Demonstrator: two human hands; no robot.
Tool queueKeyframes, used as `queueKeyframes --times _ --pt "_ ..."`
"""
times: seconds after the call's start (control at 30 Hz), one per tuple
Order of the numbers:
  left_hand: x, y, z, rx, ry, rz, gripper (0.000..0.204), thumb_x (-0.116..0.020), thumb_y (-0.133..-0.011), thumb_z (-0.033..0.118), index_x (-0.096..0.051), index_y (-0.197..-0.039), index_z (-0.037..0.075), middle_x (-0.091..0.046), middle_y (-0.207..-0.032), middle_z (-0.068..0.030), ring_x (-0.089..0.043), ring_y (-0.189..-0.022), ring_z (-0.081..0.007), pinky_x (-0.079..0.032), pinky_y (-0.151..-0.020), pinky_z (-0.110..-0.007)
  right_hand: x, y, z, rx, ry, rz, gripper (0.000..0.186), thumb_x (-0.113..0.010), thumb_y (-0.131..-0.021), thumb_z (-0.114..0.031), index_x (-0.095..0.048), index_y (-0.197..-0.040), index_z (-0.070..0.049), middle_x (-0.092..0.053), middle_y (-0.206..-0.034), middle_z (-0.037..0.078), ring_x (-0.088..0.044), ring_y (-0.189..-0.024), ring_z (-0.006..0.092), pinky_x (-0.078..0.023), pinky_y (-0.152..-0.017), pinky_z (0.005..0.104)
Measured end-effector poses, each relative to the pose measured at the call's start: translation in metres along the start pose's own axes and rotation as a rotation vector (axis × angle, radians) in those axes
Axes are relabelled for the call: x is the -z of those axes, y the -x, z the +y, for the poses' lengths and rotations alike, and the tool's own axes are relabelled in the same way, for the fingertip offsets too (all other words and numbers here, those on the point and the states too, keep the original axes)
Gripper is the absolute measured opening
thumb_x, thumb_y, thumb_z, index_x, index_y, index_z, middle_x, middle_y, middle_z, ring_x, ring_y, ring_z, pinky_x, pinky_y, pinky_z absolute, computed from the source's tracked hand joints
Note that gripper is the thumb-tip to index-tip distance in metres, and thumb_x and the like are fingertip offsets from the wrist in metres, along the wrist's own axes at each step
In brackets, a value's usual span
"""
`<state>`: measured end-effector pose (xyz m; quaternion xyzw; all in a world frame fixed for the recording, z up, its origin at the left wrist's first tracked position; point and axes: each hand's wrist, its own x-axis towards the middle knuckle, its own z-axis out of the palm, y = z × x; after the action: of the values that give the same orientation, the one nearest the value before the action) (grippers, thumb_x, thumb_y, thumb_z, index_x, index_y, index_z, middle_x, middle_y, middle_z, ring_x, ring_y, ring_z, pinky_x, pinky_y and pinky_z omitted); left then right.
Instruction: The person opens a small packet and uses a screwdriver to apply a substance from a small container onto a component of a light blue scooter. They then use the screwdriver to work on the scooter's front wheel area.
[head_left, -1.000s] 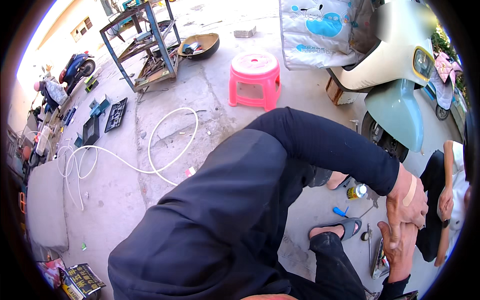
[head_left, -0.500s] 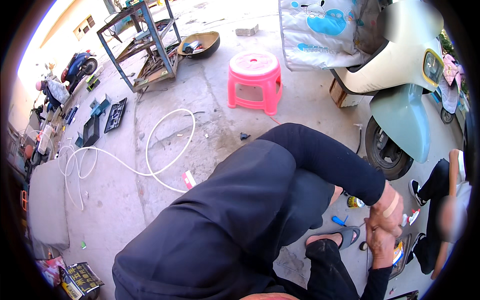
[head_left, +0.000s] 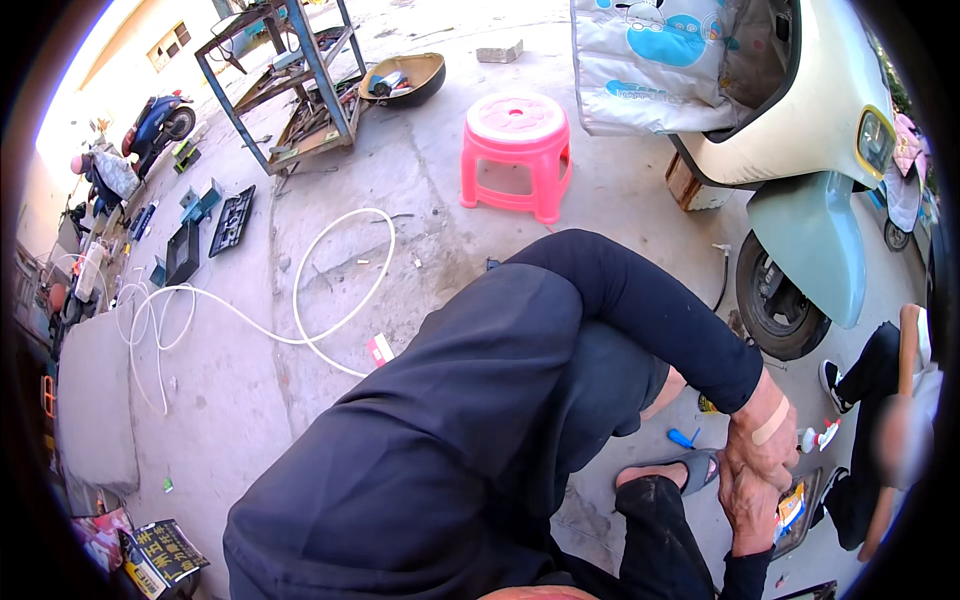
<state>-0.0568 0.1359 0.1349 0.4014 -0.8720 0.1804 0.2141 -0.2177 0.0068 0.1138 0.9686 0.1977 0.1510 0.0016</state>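
Note:
At the lower right my left hand (head_left: 764,435), with a tan plaster across its back, is pressed against my right hand (head_left: 750,500). The fingers of both are closed together, and whatever lies between them is hidden. Beside the hands, a blue-handled tool (head_left: 683,438) is on the ground near my sandalled foot (head_left: 668,472). A yellow can (head_left: 706,404) is partly covered by my left wrist. Just right of my left hand there is a white bottle with a red part (head_left: 822,437). A yellow and blue packet (head_left: 791,508) lies in a shallow tray (head_left: 806,525) beside my right hand.
A pale scooter (head_left: 808,250) stands at the right, near another person's dark-trousered legs (head_left: 868,375). A pink stool (head_left: 516,150), a metal tool rack (head_left: 322,70) and a bowl (head_left: 425,80) are farther off. White hose (head_left: 245,325) loops over the concrete.
My hands have shifted slightly left and remain pressed together. My left forearm now covers more of the yellow can. The view has shifted a little.

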Motion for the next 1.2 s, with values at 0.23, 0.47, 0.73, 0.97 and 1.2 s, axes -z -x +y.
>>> queueKeyframes --times 0.23,0.47,0.73,0.97,1.2 --pt "-0.003 -0.009 -0.004 -0.085 -0.209 0.050 0.049 -0.073 -0.092 0.047 -0.064 -0.119 0.007 -0.074 -0.098 -0.0144 -0.076 -0.092 -0.0327 -0.061 -0.076 -0.044 0.000 0.010 -0.003 -0.039 0.025 0.012 0.056 -0.079 -0.089 -0.020 -0.063 -0.139 0.000 -0.061 -0.137 0.027 -0.054 -0.130 0.0457 -0.045 -0.108 0.0467" --pt "0.003 -0.004 0.002 -0.084 -0.209 0.040 0.043 -0.067 -0.097 0.040 -0.063 -0.125 0.007 -0.075 -0.100 -0.0118 -0.076 -0.094 -0.0304 -0.060 -0.076 -0.042 0.001 0.015 -0.012 -0.096 0.041 0.007 0.056 -0.079 -0.089 -0.018 -0.063 -0.139 0.000 -0.061 -0.137 0.027 -0.054 -0.129 0.0462 -0.045 -0.107 0.0468" --pt "0.006 -0.005 0.002 -0.076 -0.292 -0.008 0.042 -0.066 -0.100 0.042 -0.062 -0.129 0.011 -0.074 -0.106 -0.0124 -0.075 -0.100 -0.0319 -0.061 -0.079 -0.045 0.001 0.024 -0.008 -0.174 0.049 -0.007 0.055 -0.079 -0.089 -0.016 -0.063 -0.139 0.000 -0.061 -0.136 0.026 -0.054 -0.129 0.0467 -0.045 -0.106 0.0469" --pt "0.003 0.004 -0.016 -0.126 -0.383 0.167 0.038 -0.063 -0.101 0.039 -0.061 -0.129 0.015 -0.071 -0.111 -0.0057 -0.074 -0.099 -0.0258 -0.056 -0.084 -0.043 0.004 0.041 0.017 -0.119 0.001 0.063 0.066 -0.079 -0.090 -0.016 -0.053 -0.147 0.004 -0.054 -0.147 0.027 -0.051 -0.134 0.0486 -0.040 -0.113 0.0509" --pt "0.033 0.037 -0.007 0.189 0.084 0.344 0.070 -0.072 -0.094 0.048 -0.048 -0.153 0.021 -0.045 -0.153 -0.0250 -0.058 -0.126 -0.0478 -0.047 -0.108 -0.057 0.041 0.009 0.005 -0.157 -0.031 0.370 0.091 -0.065 -0.098 -0.054 -0.024 -0.167 -0.009 -0.025 -0.171 0.022 -0.026 -0.158 0.0435 -0.030 -0.123 0.0596"
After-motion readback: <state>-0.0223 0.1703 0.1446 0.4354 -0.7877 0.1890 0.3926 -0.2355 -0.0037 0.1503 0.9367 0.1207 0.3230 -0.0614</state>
